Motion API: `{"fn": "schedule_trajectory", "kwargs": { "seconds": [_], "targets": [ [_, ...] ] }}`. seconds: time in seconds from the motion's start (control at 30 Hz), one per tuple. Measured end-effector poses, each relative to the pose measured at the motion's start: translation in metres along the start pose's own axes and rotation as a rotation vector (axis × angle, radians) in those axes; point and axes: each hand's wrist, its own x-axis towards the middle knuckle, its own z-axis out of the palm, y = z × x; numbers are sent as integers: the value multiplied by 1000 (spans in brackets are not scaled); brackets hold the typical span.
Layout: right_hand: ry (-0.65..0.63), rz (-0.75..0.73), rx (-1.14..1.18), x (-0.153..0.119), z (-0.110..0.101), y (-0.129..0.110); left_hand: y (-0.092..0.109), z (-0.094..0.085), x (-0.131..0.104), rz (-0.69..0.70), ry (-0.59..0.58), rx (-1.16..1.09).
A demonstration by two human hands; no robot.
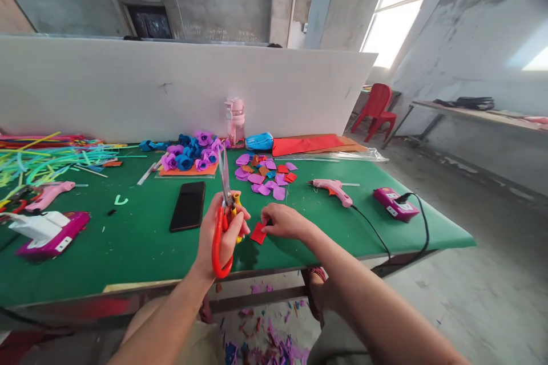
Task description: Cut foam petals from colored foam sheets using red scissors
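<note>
My left hand (223,229) is closed around a pair of scissors (224,174) with red handles, blades pointing up and away from me. A small yellow piece (236,208), its kind unclear, shows between the same hand's fingers. Close by on the right, my right hand (285,220) pinches a small red piece of paper (258,234) near the table's front edge. Just beyond the hands lies a spread of cut petals (257,178) in purple, red, brown and blue. A black phone (187,206) lies left of the scissors.
Purple and blue paper flowers (185,158) are piled at the back. A pink glue gun (336,189) and a purple power strip (396,204) with cables lie right. Left are colourful strips (55,162), another glue gun (51,195) and a power strip (71,235). A white board (180,88) stands behind.
</note>
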Motion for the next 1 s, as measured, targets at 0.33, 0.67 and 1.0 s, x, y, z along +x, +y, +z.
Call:
{"fn": "schedule_trajectory", "kwargs": {
  "seconds": [0.33,0.67,1.0],
  "targets": [
    [-3,-20,24,-6,-2,-10,-5,5,1,-67,-50,34],
    [58,1,101,-14,-1,-7,-7,3,1,6,-112,360],
    [65,179,178,-25,-15,29,-3,-3,2,25,-111,340]
  ]
}}
